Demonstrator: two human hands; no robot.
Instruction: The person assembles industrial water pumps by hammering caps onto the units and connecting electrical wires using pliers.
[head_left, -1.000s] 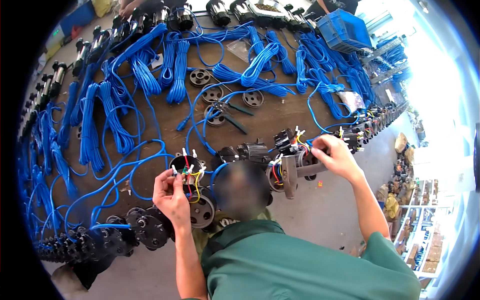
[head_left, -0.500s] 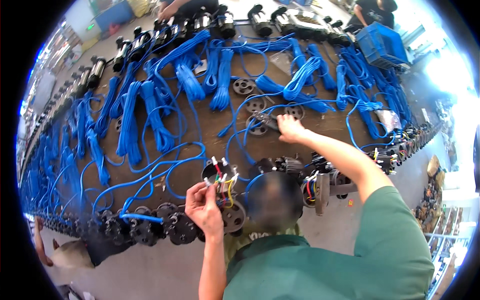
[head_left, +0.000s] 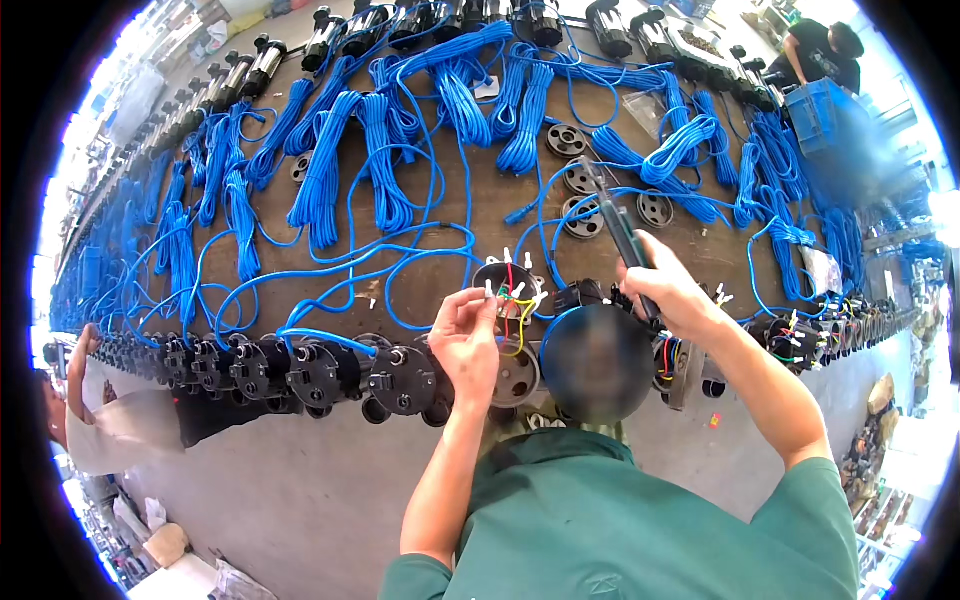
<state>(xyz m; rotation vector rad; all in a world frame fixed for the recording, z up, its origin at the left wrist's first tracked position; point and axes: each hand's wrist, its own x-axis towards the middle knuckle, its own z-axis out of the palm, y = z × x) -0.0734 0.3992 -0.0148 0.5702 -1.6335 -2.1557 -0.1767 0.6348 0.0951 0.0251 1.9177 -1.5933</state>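
My left hand (head_left: pixel 468 345) is closed at the table's near edge, thumb and fingers pinching a white-capped wire end (head_left: pixel 490 289). That end belongs to a group of red, yellow and green wires (head_left: pixel 519 302) with white tips, rising from a round black housing (head_left: pixel 493 271). A grey spoked wheel (head_left: pixel 515 374) sits just below them. To the right, my right hand (head_left: pixel 668 285) is wrapped round the black handles of a pair of pliers (head_left: pixel 622 228). Their metal jaws point up and away over several loose grey wheels (head_left: pixel 582 217), apart from the wires.
Coiled blue cables (head_left: pixel 378 170) cover much of the brown tabletop (head_left: pixel 420 270). Black motor housings (head_left: pixel 312 374) line the near edge; metal-and-black pump bodies (head_left: pixel 540 22) stand along the far edge. A blue crate (head_left: pixel 815 120) is at far right, near a co-worker (head_left: pixel 820 55). Another person (head_left: pixel 130 425) is at left.
My right hand has picked up the pliers off the tabletop and drawn them back toward me, jaws upward. My left hand stays by the wires. The whole view has shifted.
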